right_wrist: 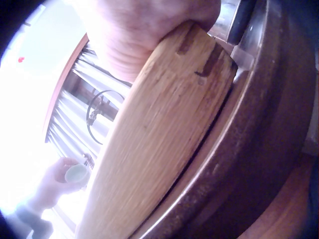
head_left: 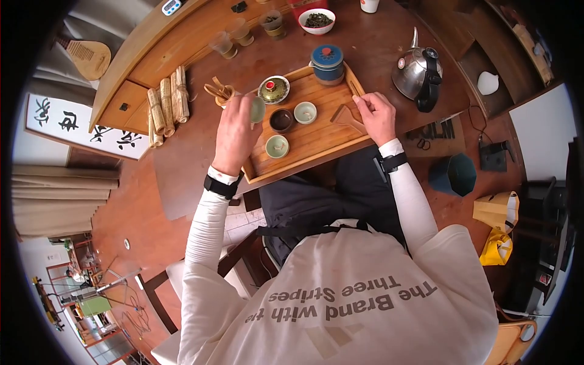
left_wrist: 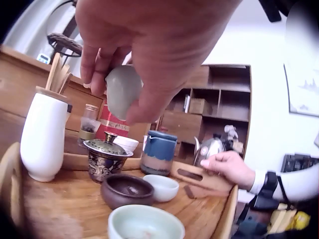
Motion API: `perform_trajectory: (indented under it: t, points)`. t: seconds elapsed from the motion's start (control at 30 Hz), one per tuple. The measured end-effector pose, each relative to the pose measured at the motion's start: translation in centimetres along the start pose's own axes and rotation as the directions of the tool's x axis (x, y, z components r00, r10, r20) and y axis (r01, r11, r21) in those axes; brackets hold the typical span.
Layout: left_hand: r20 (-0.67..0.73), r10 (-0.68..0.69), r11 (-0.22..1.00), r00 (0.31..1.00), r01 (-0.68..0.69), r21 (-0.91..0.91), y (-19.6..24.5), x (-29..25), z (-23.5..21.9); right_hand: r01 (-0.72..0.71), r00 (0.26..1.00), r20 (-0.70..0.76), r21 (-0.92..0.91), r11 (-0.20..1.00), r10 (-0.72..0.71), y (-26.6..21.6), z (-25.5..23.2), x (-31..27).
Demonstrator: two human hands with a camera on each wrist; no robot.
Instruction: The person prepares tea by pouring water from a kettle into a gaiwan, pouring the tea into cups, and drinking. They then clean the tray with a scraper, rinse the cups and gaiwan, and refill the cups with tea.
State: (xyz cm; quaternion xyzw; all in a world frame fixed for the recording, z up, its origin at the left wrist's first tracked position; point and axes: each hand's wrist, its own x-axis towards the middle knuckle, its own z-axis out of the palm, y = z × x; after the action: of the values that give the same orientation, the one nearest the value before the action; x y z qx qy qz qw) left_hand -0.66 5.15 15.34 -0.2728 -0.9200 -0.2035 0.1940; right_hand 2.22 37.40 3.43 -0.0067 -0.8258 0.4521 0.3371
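Observation:
My left hand (head_left: 234,137) pinches a pale green cup (head_left: 257,110) by its sides, tilted in the air over the left part of the wooden tray (head_left: 316,159); the left wrist view shows the cup (left_wrist: 123,94) between fingers and thumb. On the tray below are a dark brown cup (head_left: 281,121), two pale cups (head_left: 277,146) (head_left: 305,113), a patterned lidded bowl (head_left: 274,90) and a blue lidded pot (head_left: 328,64). My right hand (head_left: 377,118) grips the tray's right rim, beside a flat brown wooden piece (head_left: 348,119); its fingertips are partly hidden.
A steel kettle (head_left: 416,72) stands right of the tray. Behind are a bowl of dark leaves (head_left: 317,22) and several clear cups (head_left: 241,33). Left are bamboo rolls (head_left: 165,103) and a white holder of wooden tools (left_wrist: 44,137). A dark bin (head_left: 452,174) stands at lower right.

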Motion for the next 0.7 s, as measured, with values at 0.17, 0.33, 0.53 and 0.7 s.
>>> perform_trajectory:
  t: [0.17,0.33,0.53,0.7]
  points:
    - [0.112,0.304,0.874,0.946,-0.324,0.362,0.1,1.2,-0.7,-0.010,1.000,0.007,-0.019,1.000,0.010,-0.1,-0.1,0.0]
    - [0.091,0.328,0.848,0.940,-0.336,0.409,1.9,2.8,-3.1,-0.022,1.000,0.016,-0.013,1.000,0.023,-0.3,-0.2,0.0]
    - [0.005,0.249,0.901,0.969,-0.233,0.365,2.1,1.9,-2.3,-0.030,0.999,0.017,-0.020,0.999,0.030,-0.3,-0.2,0.0]
    - [-0.152,0.009,1.000,0.988,-0.009,0.004,3.0,-1.7,3.2,-0.031,0.999,0.015,-0.017,0.999,0.031,-0.3,-0.2,0.0]
